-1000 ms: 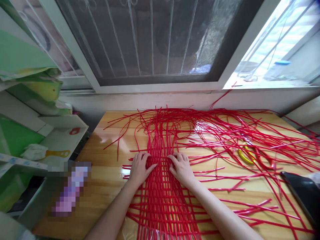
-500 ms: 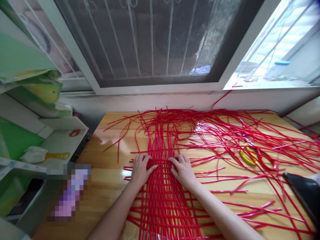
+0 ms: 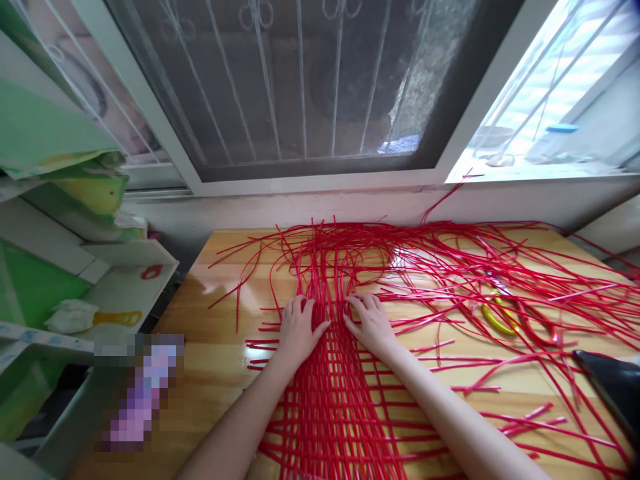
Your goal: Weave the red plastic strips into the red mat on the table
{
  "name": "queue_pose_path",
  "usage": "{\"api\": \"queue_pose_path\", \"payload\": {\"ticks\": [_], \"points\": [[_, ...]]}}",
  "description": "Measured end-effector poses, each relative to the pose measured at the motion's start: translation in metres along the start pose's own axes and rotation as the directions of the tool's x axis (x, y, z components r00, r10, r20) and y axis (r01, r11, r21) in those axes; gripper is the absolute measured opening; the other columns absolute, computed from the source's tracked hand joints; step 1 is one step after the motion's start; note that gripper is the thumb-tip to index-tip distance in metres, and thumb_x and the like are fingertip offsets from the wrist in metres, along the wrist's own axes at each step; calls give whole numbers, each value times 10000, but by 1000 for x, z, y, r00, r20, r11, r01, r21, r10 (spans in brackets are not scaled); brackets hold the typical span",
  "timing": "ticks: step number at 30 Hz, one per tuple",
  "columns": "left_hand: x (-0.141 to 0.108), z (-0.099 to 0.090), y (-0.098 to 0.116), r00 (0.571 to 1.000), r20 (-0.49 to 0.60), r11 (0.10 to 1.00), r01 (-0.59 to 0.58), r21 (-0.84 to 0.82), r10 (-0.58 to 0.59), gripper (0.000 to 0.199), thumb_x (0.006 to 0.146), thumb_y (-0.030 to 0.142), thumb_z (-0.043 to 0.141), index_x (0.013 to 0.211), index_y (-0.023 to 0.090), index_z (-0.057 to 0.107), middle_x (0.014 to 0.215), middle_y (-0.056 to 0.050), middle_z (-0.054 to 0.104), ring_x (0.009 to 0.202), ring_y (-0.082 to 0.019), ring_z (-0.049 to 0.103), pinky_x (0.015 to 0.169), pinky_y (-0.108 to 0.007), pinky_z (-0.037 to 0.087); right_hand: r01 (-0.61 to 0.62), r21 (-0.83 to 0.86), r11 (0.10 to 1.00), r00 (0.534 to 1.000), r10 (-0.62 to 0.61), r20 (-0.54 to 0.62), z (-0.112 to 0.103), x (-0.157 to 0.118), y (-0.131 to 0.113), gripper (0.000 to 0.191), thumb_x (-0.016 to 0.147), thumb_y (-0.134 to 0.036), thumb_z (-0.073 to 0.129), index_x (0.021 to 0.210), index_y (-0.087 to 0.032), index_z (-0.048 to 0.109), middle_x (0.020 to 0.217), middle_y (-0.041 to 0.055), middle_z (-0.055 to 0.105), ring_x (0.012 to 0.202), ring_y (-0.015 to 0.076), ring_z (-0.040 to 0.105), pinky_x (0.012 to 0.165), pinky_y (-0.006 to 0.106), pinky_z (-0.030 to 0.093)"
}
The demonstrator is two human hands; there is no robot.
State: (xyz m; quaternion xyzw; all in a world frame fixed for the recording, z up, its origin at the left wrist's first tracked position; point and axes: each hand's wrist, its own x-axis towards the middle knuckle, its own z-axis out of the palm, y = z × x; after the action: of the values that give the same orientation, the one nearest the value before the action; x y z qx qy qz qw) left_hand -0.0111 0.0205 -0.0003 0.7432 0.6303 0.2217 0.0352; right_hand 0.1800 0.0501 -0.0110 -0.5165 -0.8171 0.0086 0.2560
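Note:
A long mesh of woven red plastic strips (image 3: 333, 400) runs up the middle of the wooden table. My left hand (image 3: 299, 327) lies on its left edge near the far end, fingers bent over the strips and thumb stretched apart toward the middle. On the right edge, my right hand (image 3: 371, 323) rests opposite, its thumb and forefinger apart and touching the strips. Both hands are open; their fingertips partly disappear among the strips. Beyond them, loose lengthwise strip ends (image 3: 325, 267) spread toward the back. Crosswise ends stick out on both sides of the mesh.
Tangled red strips (image 3: 450, 243) cover the table's back right. Scissors with yellow and red handles (image 3: 500, 317) lie beneath some of them. A black object (image 3: 607, 387) sits at the right edge, a blurred-out item (image 3: 145, 393) at the left. A window (image 3: 310, 87) stands behind the table.
My left hand has shifted right and slightly up, further onto the mesh. My right hand has moved slightly away from me. The whole view has shifted a little.

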Motion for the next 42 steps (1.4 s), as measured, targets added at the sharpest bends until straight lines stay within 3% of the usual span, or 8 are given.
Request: {"api": "queue_pose_path", "payload": {"ticks": [7, 17, 24, 31, 34, 37, 39, 42], "points": [[4, 12, 4, 999, -6, 999, 43, 10, -43, 474, 739, 530, 481, 1074, 195, 485, 1075, -102, 442, 1024, -259, 410, 865, -439, 364, 5, -84, 996, 998, 0, 60, 1, -1, 2, 282, 798, -340, 478, 1028, -203, 568, 957, 85, 507, 929, 230, 425, 815, 366, 348], [-8, 15, 13, 997, -30, 997, 70, 25, -70, 307, 789, 411, 476, 989, 186, 534, 988, -90, 449, 958, -238, 414, 826, -410, 384, 17, -152, 988, 996, -4, 87, 2, -12, -6, 182, 830, -221, 429, 900, -197, 595, 879, 84, 521, 873, 221, 431, 764, 341, 363], [-10, 15, 15, 996, -34, 995, 81, 55, -79, 288, 801, 406, 454, 984, 201, 543, 975, -87, 459, 930, -240, 426, 798, -418, 385, 12, -129, 992, 999, -7, 33, 0, -15, -12, 228, 833, -205, 418, 988, -201, 585, 959, 97, 530, 919, 225, 439, 803, 363, 375], [-13, 16, 16, 998, -35, 998, 57, 10, -57, 272, 801, 355, 462, 1021, 206, 521, 990, -91, 468, 937, -239, 440, 805, -423, 397, 92, -55, 994, 991, -86, 106, 2, -11, -32, 290, 812, -276, 467, 1086, -230, 547, 1041, 90, 517, 974, 233, 435, 835, 382, 368], [-9, 8, 10, 988, -128, 994, 73, -75, -83, 305, 802, 332, 460, 1064, 178, 480, 1041, -107, 450, 982, -233, 446, 832, -412, 398, 77, -57, 995, 992, -71, 102, 6, -13, -32, 274, 809, -260, 472, 1068, -226, 557, 991, 84, 526, 940, 226, 446, 809, 373, 374], [1, -11, -13, 962, -186, 978, 181, -108, -199, 242, 825, 304, 405, 980, 147, 507, 992, -108, 484, 955, -208, 481, 831, -362, 401, 63, -41, 997, 994, -59, 90, 8, -15, -31, 267, 815, -260, 468, 1063, -226, 561, 955, 80, 521, 919, 217, 450, 798, 363, 378], [9, -27, -35, 955, -71, 957, 288, -29, -289, 240, 835, 302, 370, 907, 148, 540, 901, -92, 543, 878, -192, 520, 779, -325, 410, 55, -33, 998, 995, -52, 86, 9, -15, -31, 267, 820, -272, 463, 1065, -229, 560, 951, 80, 514, 916, 215, 450, 800, 364, 377], [19, -43, -65, 890, 248, 923, 356, 144, -382, 303, 813, 370, 396, 774, 158, 608, 765, -85, 606, 734, -196, 563, 655, -303, 405, 49, -23, 999, 995, -47, 87, 9, -15, -32, 270, 825, -281, 457, 1068, -228, 559, 946, 80, 512, 919, 218, 446, 805, 366, 374]]}}
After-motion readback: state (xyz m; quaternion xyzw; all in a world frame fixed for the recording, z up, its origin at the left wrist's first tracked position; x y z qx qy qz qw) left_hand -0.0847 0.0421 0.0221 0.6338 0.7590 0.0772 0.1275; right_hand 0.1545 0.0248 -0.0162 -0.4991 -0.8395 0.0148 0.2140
